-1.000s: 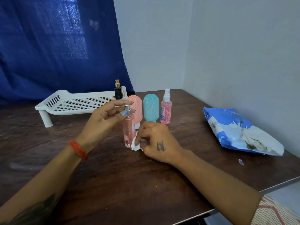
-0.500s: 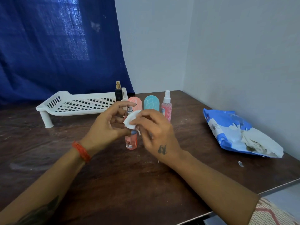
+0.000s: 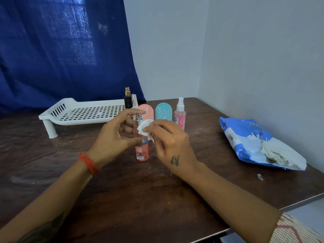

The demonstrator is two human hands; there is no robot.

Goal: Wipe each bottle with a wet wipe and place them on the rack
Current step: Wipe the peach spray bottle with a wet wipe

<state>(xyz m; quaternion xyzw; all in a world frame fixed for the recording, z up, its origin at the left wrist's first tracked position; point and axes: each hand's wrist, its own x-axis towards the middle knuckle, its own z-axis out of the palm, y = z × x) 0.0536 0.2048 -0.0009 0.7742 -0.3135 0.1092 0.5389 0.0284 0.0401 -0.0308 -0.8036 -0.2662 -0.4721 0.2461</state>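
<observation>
You are part-way through cleaning the pink spray bottle (image 3: 142, 148), which stands upright on the table (image 3: 122, 199) at the centre of the frame. Your left hand (image 3: 115, 135) curls around it, index finger hooked over the silver nozzle and thumb pressed to its side, probably to keep so tall and narrow a bottle from tipping under the rubbing. Your right hand (image 3: 168, 142) is closed on the wet wipe (image 3: 144, 128), pinching the bunched cloth against the bottle's neck just right of the nozzle, so the shoulder and collar look like the part being worked now.

The white rack (image 3: 84, 113) sits in the left middle of the frame, and its slotted tray shows nothing lying in it. The small black bottle (image 3: 128, 99) stands at its right end; you cannot tell from here whether it rests on the tray or behind it. Above your hands, in a row on the table, wait a peach flat bottle (image 3: 146, 111), a teal flat bottle (image 3: 163, 111) and a pink sprayer with a white top (image 3: 180, 114), all upright and close together, seemingly lined up for their turn.

At the right of the frame lies the blue wipes pack (image 3: 249, 142), flat on the table, its opening torn wide with white wipes spilling out, well apart from the bottles but within your right hand's reach.
</observation>
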